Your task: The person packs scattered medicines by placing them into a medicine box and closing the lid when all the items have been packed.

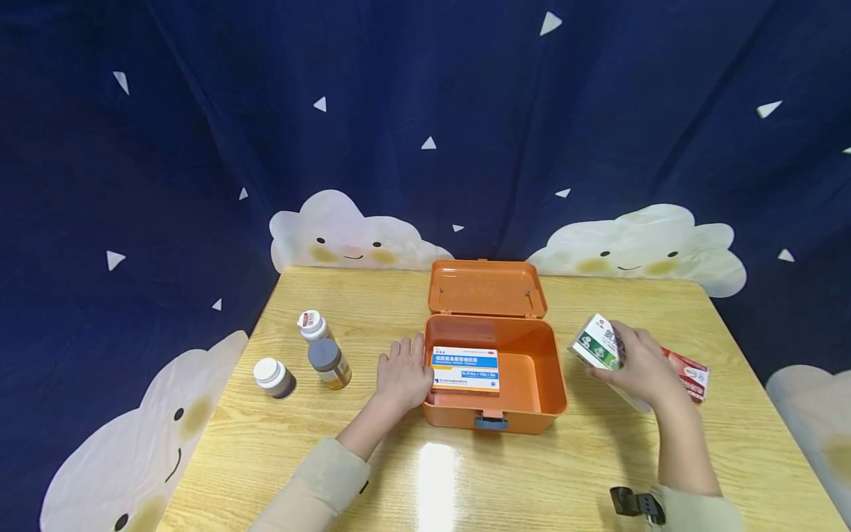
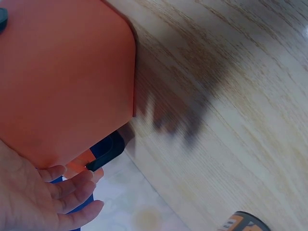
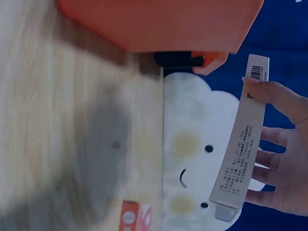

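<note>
An orange storage box stands on the table with its lid swung back. Inside it, on the left, lies a blue-and-white medicine box. My left hand rests at the box's left rim, fingers extended and holding nothing; the left wrist view shows those fingers beside the orange wall. To the right of the storage box, my right hand grips a white-and-green medicine box, held above the table. In the right wrist view the thumb presses one narrow printed side of this carton.
At the left stand a white pill bottle, a grey-capped bottle and a dark bottle with a white cap. A red medicine box lies beyond my right hand. A dark blue curtain hangs behind the wooden table.
</note>
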The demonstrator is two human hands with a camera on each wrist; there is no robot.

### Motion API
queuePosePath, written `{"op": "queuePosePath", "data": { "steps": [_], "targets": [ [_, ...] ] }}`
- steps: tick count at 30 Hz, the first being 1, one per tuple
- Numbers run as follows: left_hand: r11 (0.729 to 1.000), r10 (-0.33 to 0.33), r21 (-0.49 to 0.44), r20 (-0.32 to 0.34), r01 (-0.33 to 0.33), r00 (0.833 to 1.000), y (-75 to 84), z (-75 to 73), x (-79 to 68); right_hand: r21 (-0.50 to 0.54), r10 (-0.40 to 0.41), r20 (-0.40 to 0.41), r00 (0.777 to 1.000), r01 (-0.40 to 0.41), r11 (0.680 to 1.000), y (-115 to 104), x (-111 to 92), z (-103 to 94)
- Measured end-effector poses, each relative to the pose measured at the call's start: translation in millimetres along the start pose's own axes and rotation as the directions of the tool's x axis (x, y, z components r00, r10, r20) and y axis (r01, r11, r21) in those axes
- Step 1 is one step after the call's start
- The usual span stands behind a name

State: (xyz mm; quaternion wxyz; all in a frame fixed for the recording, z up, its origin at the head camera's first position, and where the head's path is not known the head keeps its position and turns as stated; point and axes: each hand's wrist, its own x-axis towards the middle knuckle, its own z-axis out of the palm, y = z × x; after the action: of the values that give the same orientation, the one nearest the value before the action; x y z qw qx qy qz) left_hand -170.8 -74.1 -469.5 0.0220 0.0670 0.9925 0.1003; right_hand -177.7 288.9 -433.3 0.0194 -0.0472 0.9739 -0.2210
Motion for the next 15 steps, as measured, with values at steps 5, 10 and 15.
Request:
{"op": "queuePosePath", "data": {
  "steps": [5,10,15],
  "targets": [
    [1.0,0.001,0.0,0.0,-0.001,1.0,-0.2,0.4,0.0,-0.001,-0.032,0.017,0.999,0.032,0.999,-16.5,6.6,-4.2],
    [1.0,0.002,0.004,0.002,-0.002,1.0,-0.6,1.4,0.6,-0.023,-0.081,0.017,0.997,0.081,0.996,-34.0,13.0,-5.0],
    [1.0,0.004,0.002,-0.001,-0.004,1.0,-1.0,2.0,0.7,-0.042,-0.123,0.039,0.992,0.124,0.991,-50.7,19.8,-2.8]
  ]
}}
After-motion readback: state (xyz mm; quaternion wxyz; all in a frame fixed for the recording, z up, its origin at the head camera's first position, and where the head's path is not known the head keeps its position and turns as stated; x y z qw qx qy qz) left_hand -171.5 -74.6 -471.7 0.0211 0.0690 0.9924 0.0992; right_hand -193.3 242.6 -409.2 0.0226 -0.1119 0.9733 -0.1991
